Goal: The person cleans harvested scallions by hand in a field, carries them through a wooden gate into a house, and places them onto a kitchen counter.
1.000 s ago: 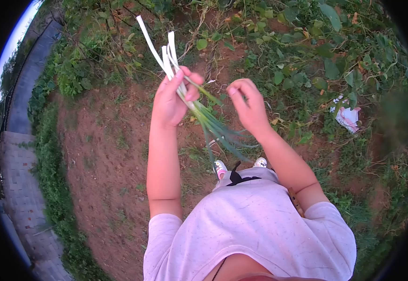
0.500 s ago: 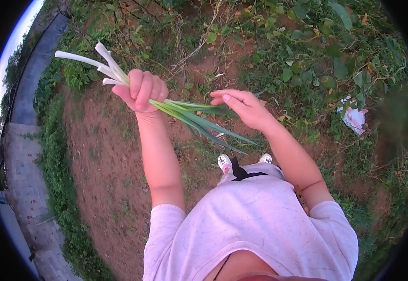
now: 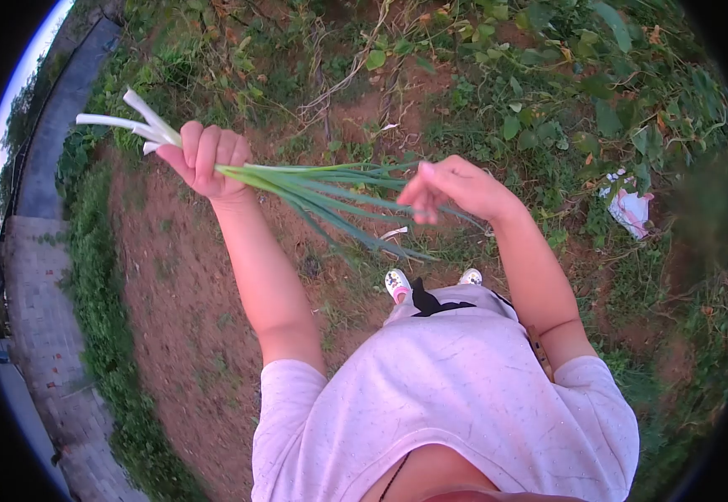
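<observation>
My left hand (image 3: 209,161) is closed in a fist around a bunch of green onions (image 3: 305,188), held up in front of me on the left. Their white stalk ends stick out past the thumb side. The long green leaves fan out to the right and sag a little. At the leaf tips is my right hand (image 3: 456,191), its fingers curled in and slightly blurred by motion. Some leaves run into these fingers, and a thin leaf seems to show beyond them. The lowest leaves hang free below the right hand.
Bare reddish soil (image 3: 180,335) with sparse weeds lies underfoot. Leafy vines (image 3: 539,109) grow ahead and to the right, with a crumpled white and pink bag (image 3: 629,211) among them. A green plant strip (image 3: 100,293) borders a paved path (image 3: 42,309) on the left. My shoes (image 3: 396,283) stand on the soil.
My left hand has moved left with the green onions, and more leaf length shows between the hands. My right hand has shifted slightly right, its fingers turning from nearly straight to curled downward.
</observation>
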### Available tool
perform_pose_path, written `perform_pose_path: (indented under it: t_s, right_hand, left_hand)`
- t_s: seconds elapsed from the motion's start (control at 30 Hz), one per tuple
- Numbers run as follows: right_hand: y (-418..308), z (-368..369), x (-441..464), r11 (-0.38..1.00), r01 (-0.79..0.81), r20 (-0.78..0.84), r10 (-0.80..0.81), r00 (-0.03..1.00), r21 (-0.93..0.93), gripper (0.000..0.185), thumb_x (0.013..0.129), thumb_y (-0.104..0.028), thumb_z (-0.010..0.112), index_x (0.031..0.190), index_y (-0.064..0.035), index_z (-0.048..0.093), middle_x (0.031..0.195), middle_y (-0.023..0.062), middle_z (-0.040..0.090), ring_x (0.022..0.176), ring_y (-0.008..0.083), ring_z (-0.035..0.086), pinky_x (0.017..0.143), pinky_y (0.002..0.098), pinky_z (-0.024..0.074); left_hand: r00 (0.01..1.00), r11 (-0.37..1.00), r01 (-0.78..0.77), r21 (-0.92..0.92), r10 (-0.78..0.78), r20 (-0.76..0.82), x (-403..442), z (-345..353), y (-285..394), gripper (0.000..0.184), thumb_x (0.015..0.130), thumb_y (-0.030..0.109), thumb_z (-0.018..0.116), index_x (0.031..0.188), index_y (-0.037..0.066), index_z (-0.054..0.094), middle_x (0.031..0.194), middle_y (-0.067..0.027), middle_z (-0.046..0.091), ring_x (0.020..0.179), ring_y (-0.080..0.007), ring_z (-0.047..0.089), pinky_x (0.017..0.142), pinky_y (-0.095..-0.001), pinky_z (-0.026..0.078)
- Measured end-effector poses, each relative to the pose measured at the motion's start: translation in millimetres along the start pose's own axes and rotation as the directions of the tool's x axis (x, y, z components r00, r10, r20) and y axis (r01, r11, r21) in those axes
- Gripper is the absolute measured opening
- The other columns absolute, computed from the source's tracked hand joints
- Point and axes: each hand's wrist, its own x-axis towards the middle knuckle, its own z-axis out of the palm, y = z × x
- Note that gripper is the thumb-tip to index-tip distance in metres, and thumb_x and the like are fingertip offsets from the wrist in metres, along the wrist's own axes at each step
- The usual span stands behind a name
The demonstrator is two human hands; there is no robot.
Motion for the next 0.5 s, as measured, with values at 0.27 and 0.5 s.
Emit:
perform_pose_path:
  t_s: [0.27, 0.5]
  right_hand:
    - [-4.2, 5.3, 3.3, 0.993, 0.092, -0.038, -0.095, 0.995, -0.074, 0.028, 0.085, -0.026, 0.051, 0.078, -0.0020, 0.063, 0.051, -0.0030, 0.049, 0.047, 0.0036, 0.043, 0.043, 0.0196, 0.0342]
    - [32.8, 2.0, 26.2, 0.705, 0.276, 0.041, -0.331, 0.943, -0.654, 0.025, 0.082, -0.024, 0.054, 0.091, -0.0018, 0.061, 0.072, 0.0050, 0.059, 0.059, 0.0158, 0.053, 0.054, 0.0272, 0.0429]
  left_hand:
    - [0.980, 0.994, 0.028, 0.102, -0.007, -0.198, -2.7, -19.4, 23.2, 0.032, 0.088, 0.037, 0.044, 0.067, 0.013, 0.039, 0.050, 0.0070, 0.043, 0.038, -0.0036, 0.028, 0.042, -0.0192, 0.024]
    - [0.972, 0.993, -0.007, 0.122, 0.036, -0.233, -5.0, -27.1, 45.2, 0.034, 0.089, 0.039, 0.038, 0.068, 0.012, 0.038, 0.055, 0.0069, 0.038, 0.041, -0.0030, 0.024, 0.042, -0.0185, 0.025]
